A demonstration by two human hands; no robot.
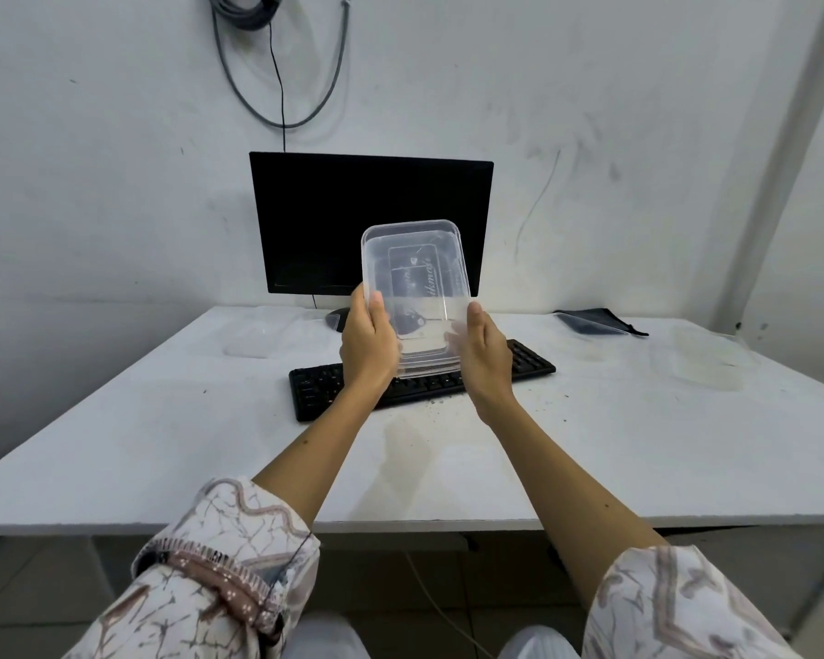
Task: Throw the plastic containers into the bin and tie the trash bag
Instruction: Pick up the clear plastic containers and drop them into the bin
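Observation:
A clear rectangular plastic container [417,287] is held up above the keyboard, tilted with its open side toward me. My left hand [368,340] grips its left edge, thumb on the inside rim. My right hand [481,354] grips its right edge the same way. Another clear container [251,337] lies on the table at the back left. A further clear container [698,363] rests at the right, and a clear lid [591,324] lies on a dark cloth at the back right. No bin or trash bag is in view.
A black keyboard [334,385] lies mid-table under my hands, with a dark monitor [315,221] behind it against the wall. The white table [163,444] has a stain near its front middle. Cables hang on the wall above.

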